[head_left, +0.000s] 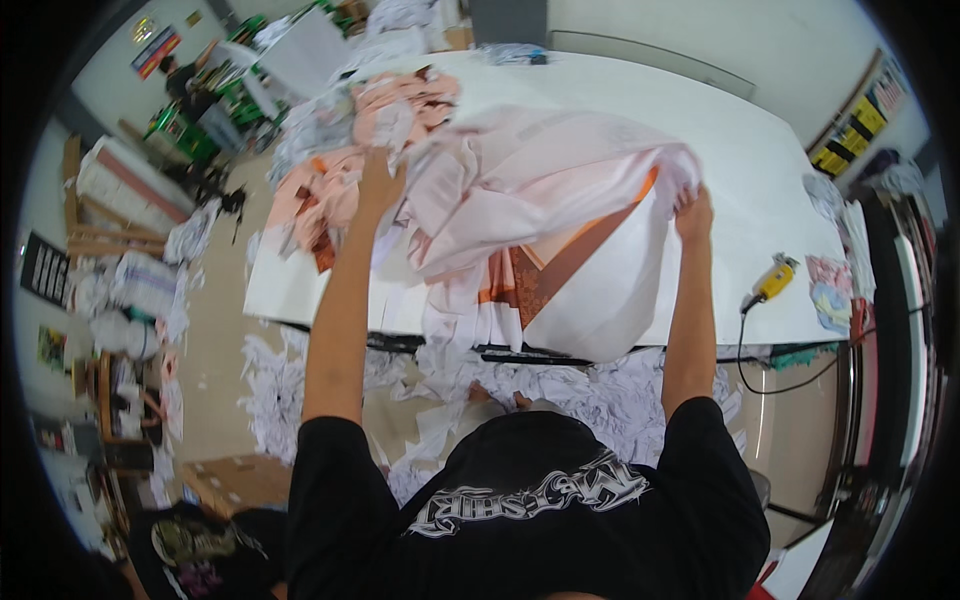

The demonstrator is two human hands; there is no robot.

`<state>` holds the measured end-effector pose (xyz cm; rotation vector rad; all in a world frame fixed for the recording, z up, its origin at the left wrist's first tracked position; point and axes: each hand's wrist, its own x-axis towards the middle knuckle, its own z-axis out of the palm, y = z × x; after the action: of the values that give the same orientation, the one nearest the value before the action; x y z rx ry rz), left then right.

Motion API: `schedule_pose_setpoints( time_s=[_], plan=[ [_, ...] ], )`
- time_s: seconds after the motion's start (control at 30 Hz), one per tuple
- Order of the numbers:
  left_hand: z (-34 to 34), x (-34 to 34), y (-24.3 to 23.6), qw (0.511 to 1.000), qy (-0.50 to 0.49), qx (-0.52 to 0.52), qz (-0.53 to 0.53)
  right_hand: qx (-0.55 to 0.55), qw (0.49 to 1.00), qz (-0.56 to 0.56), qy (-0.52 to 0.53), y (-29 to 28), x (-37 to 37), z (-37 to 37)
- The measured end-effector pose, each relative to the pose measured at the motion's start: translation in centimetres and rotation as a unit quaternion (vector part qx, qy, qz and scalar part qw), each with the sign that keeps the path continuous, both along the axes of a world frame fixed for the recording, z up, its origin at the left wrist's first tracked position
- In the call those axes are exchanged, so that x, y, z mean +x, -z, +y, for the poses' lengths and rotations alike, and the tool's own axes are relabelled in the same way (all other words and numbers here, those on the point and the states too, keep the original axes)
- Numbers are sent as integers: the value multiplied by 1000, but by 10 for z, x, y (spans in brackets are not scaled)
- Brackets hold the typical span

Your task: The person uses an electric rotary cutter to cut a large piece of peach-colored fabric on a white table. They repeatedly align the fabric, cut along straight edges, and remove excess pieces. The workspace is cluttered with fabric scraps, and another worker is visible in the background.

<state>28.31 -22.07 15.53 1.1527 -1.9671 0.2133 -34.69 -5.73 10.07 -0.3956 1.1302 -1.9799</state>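
On the white table, left hand and right hand each grip a pale pink fabric bundle, lifted clear; folding appears barely begun. Pink fabric pile behind remains unsorted; paper scraps litter the floor.

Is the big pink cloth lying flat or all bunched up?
Bunched up. The pink cloth sits heaped in folds on the white table, gripped by the left hand and right hand.

Both arms bare, stretched fwd & up from black short sleeves, approx parallel. Left hand fingers curled shut, gripping, palm away. Right hand likewise clenched, knuckles up, slightly lower than left hand.
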Motion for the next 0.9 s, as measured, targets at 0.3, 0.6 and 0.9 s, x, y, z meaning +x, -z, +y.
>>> schedule_pose_setpoints(
  time_s=[0.3, 0.6, 0.9],
  plan=[
    [123, -76, 183, 916, 49, 384, -111, 328, 834, 443, -4, 180, 106, 157],
    [62, -105, 194, 974, 14, 189, -122, 282, 731, 617, -76, 117, 217, 89],
    [121, -202, -127, 894, 297, 299, 155, 34, 717, 692, -78, 10, 199, -45]
  ],
)
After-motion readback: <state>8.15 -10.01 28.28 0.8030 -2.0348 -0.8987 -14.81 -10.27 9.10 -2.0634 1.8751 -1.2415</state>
